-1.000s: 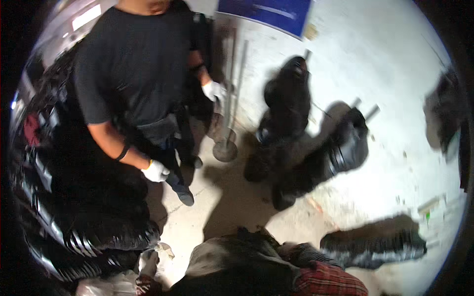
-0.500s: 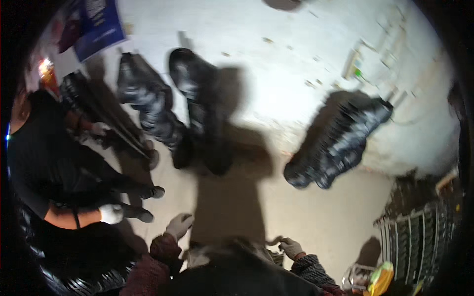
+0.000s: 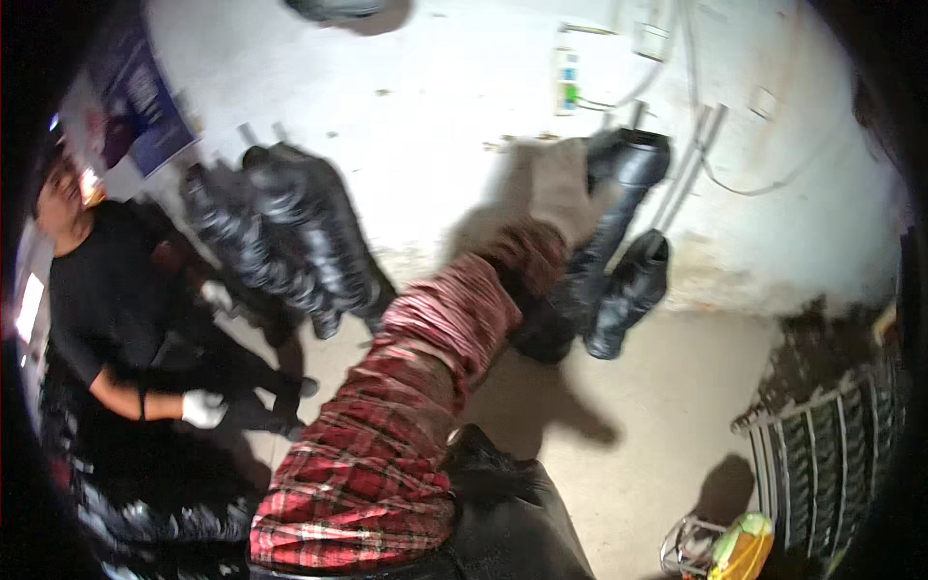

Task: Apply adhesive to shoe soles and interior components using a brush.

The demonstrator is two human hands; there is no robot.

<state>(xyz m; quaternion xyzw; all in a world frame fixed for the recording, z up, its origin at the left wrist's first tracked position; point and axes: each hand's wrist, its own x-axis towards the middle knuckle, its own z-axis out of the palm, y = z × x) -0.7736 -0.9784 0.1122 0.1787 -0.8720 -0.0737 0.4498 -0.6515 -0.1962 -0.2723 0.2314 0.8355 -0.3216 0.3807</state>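
My left arm, in a red plaid sleeve, stretches forward and to the right across the view. At its end my left hand, in a pale glove, lies against a long glossy black bundle hanging on the wall. Blur and the bundle's edge hide the fingers, so their grip is unclear. Just right of it hangs a shorter black bundle, below two slanting metal rods. My right hand is out of view. Dark glossy material shows at the lower edge by my body; I cannot tell whether it is clothing.
More ribbed black bundles hang from rods at left. A co-worker in black with white gloves stands there. At lower right are a metal rack and a wire-framed stool with a yellow-green item. Cables run along the white wall.
My left arm has swung from low beside my body up to the black bundle on the wall. My right hand has left the view. The view has shifted toward the right.
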